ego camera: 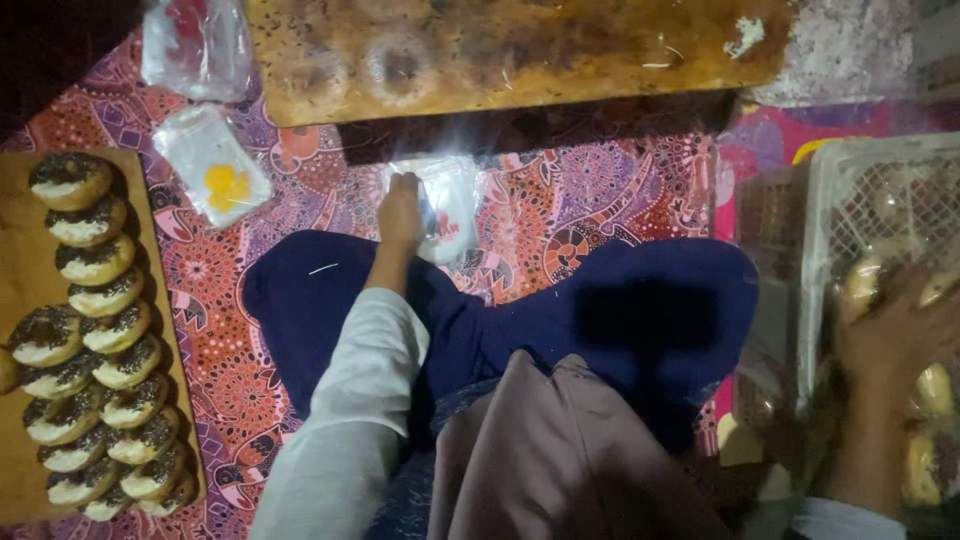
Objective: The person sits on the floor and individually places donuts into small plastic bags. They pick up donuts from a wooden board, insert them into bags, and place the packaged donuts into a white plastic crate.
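Left hand point(399, 212) is extended straight ahead of the seated person, over the crossed legs, and rests on a stack of clear plastic bags point(447, 205) lying flat on the patterned floor cloth point(590, 200). The fingers are curled down onto the left edge of the stack; whether they pinch a single bag or only press on it cannot be told, as glare washes out the contact.

The stack lies directly in front of the knees, just short of the near edge of a long wooden board point(520, 50). Its long axis runs away from the person, roughly in line with the left forearm. The left hand is on it; the right hand is well apart from it.

Right hand point(895, 345) is at the far right, blurred, reaching into a white plastic crate point(860, 190) that holds pale round doughnuts. It appears cupped over them; the grip cannot be confirmed.

Elsewhere: a second wooden board point(15, 250) at the left edge carries two close rows of chocolate-sprinkled doughnuts point(100, 330). Two further clear bags lie on the cloth between the boards, one with a yellow mark point(212, 165), one nearer the top edge point(195, 45). The long board ahead shows faint ring marks and crumbs.
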